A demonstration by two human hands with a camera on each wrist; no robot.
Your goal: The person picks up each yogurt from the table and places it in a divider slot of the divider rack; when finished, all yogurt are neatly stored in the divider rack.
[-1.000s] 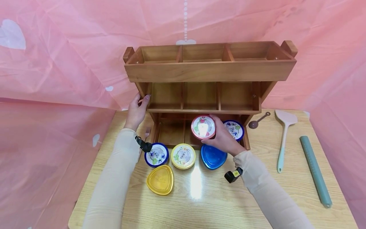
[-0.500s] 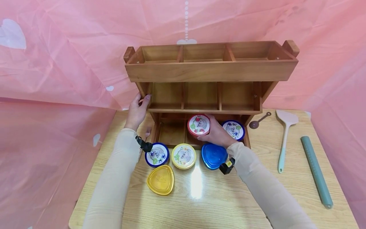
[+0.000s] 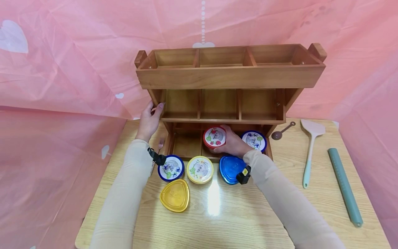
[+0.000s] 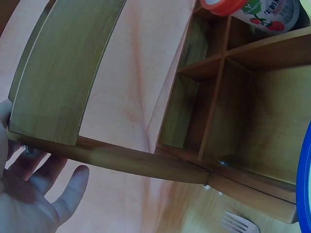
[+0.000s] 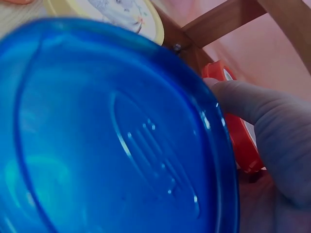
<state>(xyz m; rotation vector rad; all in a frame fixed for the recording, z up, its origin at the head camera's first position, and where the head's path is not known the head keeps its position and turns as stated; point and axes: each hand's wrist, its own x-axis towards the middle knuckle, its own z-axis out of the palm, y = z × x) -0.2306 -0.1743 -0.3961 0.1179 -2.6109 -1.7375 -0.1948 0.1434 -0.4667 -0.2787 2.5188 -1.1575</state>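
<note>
My right hand (image 3: 233,142) grips a red-lidded jar (image 3: 214,137) with strawberries on its label. The jar is at the middle compartment of the wooden rack's (image 3: 230,77) bottom tier; the left wrist view shows its label side (image 4: 274,17). Under my right wrist a blue triangular container (image 5: 112,131) fills much of the right wrist view. A blue-rimmed jar (image 3: 255,141) sits in the compartment to the right. At the rack's left side, my left hand (image 3: 150,119) holds the side board, thumb toward the front; some of its fingers are hidden behind the wood.
In front of the rack stand another blue-rimmed jar (image 3: 170,168), a yellow-rimmed jar (image 3: 200,169) and a gold triangular container (image 3: 174,196). A fork (image 3: 161,143) lies at left. On the right lie a brown spoon (image 3: 276,135), a spatula (image 3: 309,150) and a green rod (image 3: 345,186).
My right hand has moved the red-lidded jar slightly left, and its lid has turned from glare to a readable angle. My left hand stays on the rack.
</note>
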